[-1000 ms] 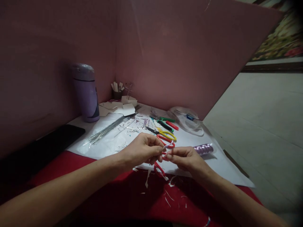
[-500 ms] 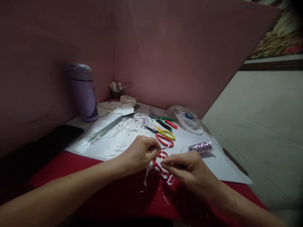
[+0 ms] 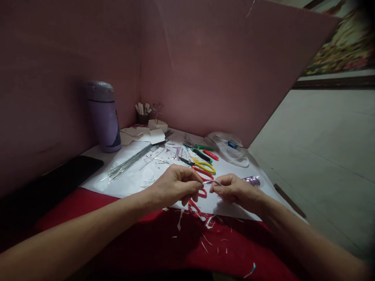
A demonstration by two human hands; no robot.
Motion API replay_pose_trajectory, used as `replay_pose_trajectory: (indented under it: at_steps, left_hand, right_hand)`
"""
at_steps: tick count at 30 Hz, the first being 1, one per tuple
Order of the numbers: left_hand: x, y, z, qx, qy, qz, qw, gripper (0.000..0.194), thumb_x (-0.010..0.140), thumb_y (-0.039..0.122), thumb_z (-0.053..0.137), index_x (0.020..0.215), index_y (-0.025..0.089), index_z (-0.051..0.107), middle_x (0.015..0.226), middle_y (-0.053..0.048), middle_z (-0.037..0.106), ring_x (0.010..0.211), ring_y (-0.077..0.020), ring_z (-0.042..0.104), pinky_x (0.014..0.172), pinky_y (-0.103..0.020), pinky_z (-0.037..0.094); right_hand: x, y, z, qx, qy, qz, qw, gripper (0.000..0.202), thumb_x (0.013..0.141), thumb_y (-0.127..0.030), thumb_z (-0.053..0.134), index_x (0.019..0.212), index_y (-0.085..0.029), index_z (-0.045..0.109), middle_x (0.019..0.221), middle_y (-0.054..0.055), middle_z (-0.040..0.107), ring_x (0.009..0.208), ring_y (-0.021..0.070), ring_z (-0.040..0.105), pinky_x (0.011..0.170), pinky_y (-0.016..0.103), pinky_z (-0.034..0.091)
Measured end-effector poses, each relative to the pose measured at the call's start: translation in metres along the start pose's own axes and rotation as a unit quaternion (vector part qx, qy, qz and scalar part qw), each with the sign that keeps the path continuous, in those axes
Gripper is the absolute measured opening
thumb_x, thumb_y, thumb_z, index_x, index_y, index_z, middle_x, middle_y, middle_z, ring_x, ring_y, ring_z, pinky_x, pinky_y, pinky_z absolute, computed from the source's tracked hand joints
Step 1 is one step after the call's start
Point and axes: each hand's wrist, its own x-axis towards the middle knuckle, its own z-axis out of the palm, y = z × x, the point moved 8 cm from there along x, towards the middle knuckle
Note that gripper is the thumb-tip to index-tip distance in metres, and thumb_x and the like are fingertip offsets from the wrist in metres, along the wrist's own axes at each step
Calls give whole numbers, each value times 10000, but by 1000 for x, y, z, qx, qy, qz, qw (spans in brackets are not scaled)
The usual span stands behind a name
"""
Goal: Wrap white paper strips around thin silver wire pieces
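Observation:
A thin, pale lilac ribbon runs between my hands over the paper near the table's front. My left hand pinches its left end, with thumb and forefinger together. On the other side my right hand is closed on the ribbon; whether anything else lies in its fingers is hidden. Just behind my right hand is a spool of shiny purple ribbon, partly covered. Red-handled scissors lie under and between my hands. Beyond them are scissors with yellow and red handles.
Green-handled pliers, a green-and-black tool and a red tool lie farther back. A bundle of wires is at left, near a purple tumbler. A plastic bag sits back right; scraps litter the red cloth.
My right hand has moved up and to the right, now in front of the spool. The strand between my hands has gone from near upright to roughly level.

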Motion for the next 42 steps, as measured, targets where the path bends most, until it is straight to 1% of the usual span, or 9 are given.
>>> replay_pose_trajectory:
  at_steps: [5,10,14,20,25,28,32,37,42]
  left_hand:
    - [1,0,-10,41,59,7,997,100,744,190,534,711,109,584,518,7,550,379,-53,419,378,-177,322]
    - [-5,14,-4,280,71,131,948,176,748,99,475,661,114,627,524,22,503,497,-63,406,494,-192,328]
    - [-11,14,16,314,-38,163,934,205,783,93,461,714,120,653,536,28,491,511,-58,391,515,-193,317]
    - [-6,9,5,23,-23,63,997,138,769,215,558,814,108,633,597,-10,589,477,-66,480,453,-184,380]
    - [-1,9,-15,3,90,54,994,115,731,211,573,732,106,617,517,7,559,409,-58,433,404,-182,353]
    - [-1,8,-20,98,122,57,986,127,741,175,530,688,106,623,520,4,557,441,-67,442,443,-192,360]
    - [-4,11,-9,269,74,120,953,188,746,112,490,638,115,643,536,9,548,518,-76,454,515,-201,355]
    - [-7,7,11,202,-52,100,973,158,769,145,509,772,120,664,568,10,559,511,-69,451,495,-189,355]
    - [-4,11,-1,12,11,53,998,118,748,205,558,761,106,622,557,1,578,430,-57,452,415,-180,365]
  right_hand:
    - [-21,14,24,23,37,18,999,199,665,-335,737,725,-147,713,416,-60,444,376,39,269,376,197,173]
    - [-42,-55,53,-179,48,-159,970,164,770,-297,641,769,-172,747,614,19,644,544,107,506,511,232,377]
    - [-30,-97,33,-286,91,-234,925,125,737,-256,657,756,-170,745,619,23,657,571,128,543,542,253,406]
    - [12,-44,-6,-119,39,-75,989,189,656,-336,742,708,-155,724,495,-29,546,439,55,401,414,192,287]
    - [-8,-6,15,-76,73,-61,993,192,693,-345,717,706,-154,729,511,-16,566,460,66,417,431,197,305]
    - [-29,-23,49,-168,38,-131,976,187,774,-312,644,734,-155,738,616,25,649,556,112,522,516,224,389]
    - [-44,-76,70,-352,33,-262,898,186,822,-230,573,802,-168,748,584,19,653,504,108,536,502,233,381]
    - [-13,-104,21,-258,98,-235,932,95,711,-242,679,715,-172,743,632,32,671,573,135,563,523,251,401]
    - [8,-46,-7,-107,84,-90,987,163,659,-332,734,680,-170,735,488,-24,546,438,57,374,421,208,273]
